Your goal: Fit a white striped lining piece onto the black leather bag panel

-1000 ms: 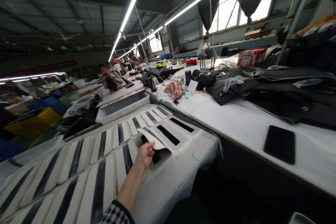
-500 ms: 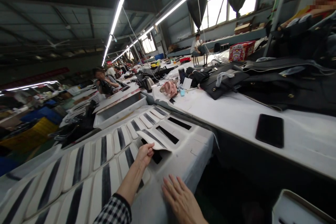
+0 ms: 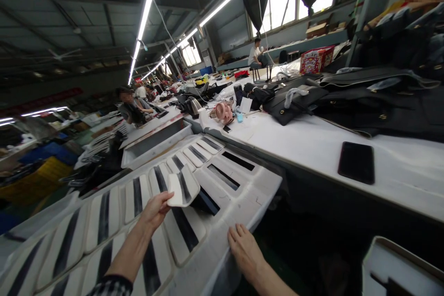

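head view: left hand (image 3: 155,210) fingers pinch a rounded black-striped white pad (image 3: 183,188); right hand (image 3: 244,250) rests flat, outstretched.

Left hand (image 3: 157,209) forward, fingers pinched closed, right hand (image 3: 243,249) flat, palm down

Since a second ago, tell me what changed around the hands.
The left hand has lifted the striped piece up from its place, baring a dark slot in the white sheet. The right hand has come into view and lies open on the sheet's near edge. The phone, pink fan and black bags stayed put.
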`<action>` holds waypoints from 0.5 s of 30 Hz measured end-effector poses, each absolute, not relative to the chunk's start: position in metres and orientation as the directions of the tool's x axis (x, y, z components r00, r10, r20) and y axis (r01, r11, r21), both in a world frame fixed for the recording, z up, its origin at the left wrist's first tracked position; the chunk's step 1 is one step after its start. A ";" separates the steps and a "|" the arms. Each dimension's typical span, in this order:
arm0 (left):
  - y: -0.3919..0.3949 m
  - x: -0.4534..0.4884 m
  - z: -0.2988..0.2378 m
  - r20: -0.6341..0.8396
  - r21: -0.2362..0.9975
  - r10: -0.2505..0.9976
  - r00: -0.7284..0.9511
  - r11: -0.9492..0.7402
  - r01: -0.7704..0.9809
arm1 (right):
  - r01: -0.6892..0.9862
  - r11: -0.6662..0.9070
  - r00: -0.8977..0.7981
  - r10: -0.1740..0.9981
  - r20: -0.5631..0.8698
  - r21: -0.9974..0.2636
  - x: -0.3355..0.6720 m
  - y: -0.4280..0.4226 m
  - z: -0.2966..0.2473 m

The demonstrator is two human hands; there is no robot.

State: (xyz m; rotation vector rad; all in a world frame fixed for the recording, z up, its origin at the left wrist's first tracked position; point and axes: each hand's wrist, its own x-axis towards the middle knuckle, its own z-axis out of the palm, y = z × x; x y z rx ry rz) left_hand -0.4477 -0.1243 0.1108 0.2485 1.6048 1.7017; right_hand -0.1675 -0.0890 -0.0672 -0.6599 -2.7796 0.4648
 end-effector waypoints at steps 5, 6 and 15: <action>-0.107 -0.403 0.105 -0.279 0.933 0.686 -0.672 0.029 -0.358 | 0.405 0.790 -0.871 0.486 0.068 -0.461 -0.166 -0.084 -0.048; -0.100 -0.392 0.107 -0.261 0.936 0.701 -0.663 0.017 -0.351 | 0.407 0.775 -0.871 0.489 0.051 -0.484 -0.162 -0.085 -0.044; -0.111 -0.390 0.156 -0.213 0.941 0.696 -0.686 -0.044 -0.337 | 0.416 0.535 -0.818 0.574 -0.045 -0.735 -0.141 -0.065 0.018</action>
